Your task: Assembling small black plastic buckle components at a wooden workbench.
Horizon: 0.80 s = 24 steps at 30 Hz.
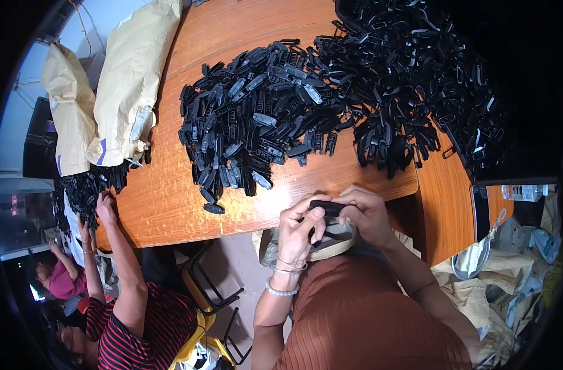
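Note:
My left hand point(298, 227) and my right hand point(366, 213) meet just below the near edge of the wooden table point(170, 197). Together they pinch a small black plastic piece point(326, 206) between the fingers. A large heap of similar black plastic clips point(257, 123) lies on the table just beyond my hands. To its right a second heap of thinner black loop-shaped parts point(417, 80) spreads toward the table's far right. Bracelets circle my left wrist.
Two tan paper sacks point(124, 80) lie at the table's left end with more black parts point(84, 191) below them. A person in a striped shirt point(133, 320) sits at left, hand point(106, 206) on the table edge. A plastic bottle point(525, 192) and crumpled bags are at right.

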Tool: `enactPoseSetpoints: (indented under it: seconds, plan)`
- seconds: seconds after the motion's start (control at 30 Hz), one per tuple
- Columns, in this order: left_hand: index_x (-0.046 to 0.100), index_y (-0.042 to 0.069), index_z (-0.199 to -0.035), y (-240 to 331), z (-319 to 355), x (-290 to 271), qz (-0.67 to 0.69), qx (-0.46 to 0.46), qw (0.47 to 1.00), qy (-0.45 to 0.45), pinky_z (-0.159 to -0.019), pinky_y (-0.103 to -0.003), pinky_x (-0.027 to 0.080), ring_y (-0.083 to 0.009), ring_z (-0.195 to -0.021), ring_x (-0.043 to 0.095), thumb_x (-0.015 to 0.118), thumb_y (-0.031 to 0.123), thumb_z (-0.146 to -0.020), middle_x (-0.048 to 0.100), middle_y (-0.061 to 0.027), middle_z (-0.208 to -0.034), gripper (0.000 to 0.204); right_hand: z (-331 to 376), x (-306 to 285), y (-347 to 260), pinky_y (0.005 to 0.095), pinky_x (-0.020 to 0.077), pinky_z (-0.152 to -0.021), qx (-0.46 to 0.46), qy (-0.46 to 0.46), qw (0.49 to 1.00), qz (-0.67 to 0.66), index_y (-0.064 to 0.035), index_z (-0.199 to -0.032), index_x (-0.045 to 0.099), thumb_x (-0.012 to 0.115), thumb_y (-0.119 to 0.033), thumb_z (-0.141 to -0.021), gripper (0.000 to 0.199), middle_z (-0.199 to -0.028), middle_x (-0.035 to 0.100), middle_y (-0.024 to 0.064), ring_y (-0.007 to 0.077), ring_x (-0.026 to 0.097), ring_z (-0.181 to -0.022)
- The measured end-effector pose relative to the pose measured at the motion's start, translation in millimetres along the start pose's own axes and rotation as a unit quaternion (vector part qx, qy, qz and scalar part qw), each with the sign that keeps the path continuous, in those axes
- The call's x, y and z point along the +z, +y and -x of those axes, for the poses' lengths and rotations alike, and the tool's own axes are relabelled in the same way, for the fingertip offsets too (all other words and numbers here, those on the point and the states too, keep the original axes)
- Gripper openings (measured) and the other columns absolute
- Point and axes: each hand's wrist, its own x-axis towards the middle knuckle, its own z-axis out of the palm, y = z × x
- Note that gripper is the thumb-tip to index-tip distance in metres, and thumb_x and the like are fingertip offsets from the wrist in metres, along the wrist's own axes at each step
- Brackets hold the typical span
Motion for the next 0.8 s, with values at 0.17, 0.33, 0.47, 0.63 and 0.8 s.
enactPoseSetpoints:
  seconds: [0.17, 0.33, 0.47, 0.63, 0.8]
  plan:
    - [0.058, -0.002, -0.098, -2.3, -23.3, -8.1, 0.09, -0.017, 0.994, 0.059, -0.041, -0.017, 0.033, -0.0064, -0.05, 0.045, 0.048, 0.015, -0.093, 0.054, -0.0021, -0.074, 0.021, -32.0, -19.4, 17.6, 0.0271, 0.0422, -0.063, -0.002, 0.024, 0.99, 0.138, 0.0035, -0.087, 0.062, 0.058, -0.001, -0.075, 0.013, -0.084, 0.057, 0.0081, 0.016, 0.055, -0.075]
    - [0.054, 0.003, -0.061, -13.1, -75.7, -30.1, -0.203, 0.06, 0.966, 0.145, -0.044, -0.018, 0.036, -0.0064, -0.047, 0.048, 0.061, 0.026, -0.086, 0.056, -0.0004, -0.057, 0.035, -99.9, -50.1, 31.7, 0.0356, 0.0378, -0.074, -0.199, 0.167, 0.75, 0.608, -0.0018, -0.091, 0.061, 0.056, -0.004, -0.076, 0.016, -0.097, 0.054, 0.0116, 0.0273, 0.049, -0.093]
    - [0.055, -0.003, -0.056, 0.9, -97.2, -24.9, -0.509, 0.094, 0.812, 0.27, -0.047, -0.029, 0.04, -0.0123, -0.046, 0.051, 0.071, 0.029, -0.077, 0.054, -0.0083, -0.049, 0.041, -106.6, -39.1, 38.2, 0.036, 0.0353, -0.077, -0.121, 0.095, 0.713, 0.684, -0.0011, -0.095, 0.06, 0.055, -0.004, -0.074, 0.022, -0.098, 0.052, 0.011, 0.0253, 0.047, -0.095]
    - [0.056, -0.003, -0.059, -8.9, -104.3, -39.3, -0.375, 0.136, 0.882, 0.251, -0.047, -0.026, 0.038, -0.0085, -0.046, 0.045, 0.071, 0.02, -0.077, 0.051, -0.0043, -0.05, 0.034, -77.4, -16.5, 38.2, 0.0357, 0.0348, -0.075, -0.206, 0.066, 0.773, 0.597, -0.0027, -0.091, 0.064, 0.058, -0.005, -0.072, 0.02, -0.091, 0.052, 0.0097, 0.0242, 0.048, -0.088]
    - [0.053, 0.003, -0.067, -8.1, -71.1, -40.0, -0.183, 0.113, 0.96, 0.181, -0.043, -0.019, 0.033, -0.0029, -0.045, 0.043, 0.063, 0.009, -0.084, 0.052, 0.0016, -0.057, 0.02, -70.2, -26.2, 26.8, 0.0348, 0.0349, -0.074, -0.171, 0.091, 0.818, 0.541, -0.0032, -0.09, 0.064, 0.064, -0.008, -0.072, 0.019, -0.087, 0.055, 0.0087, 0.0219, 0.051, -0.087]
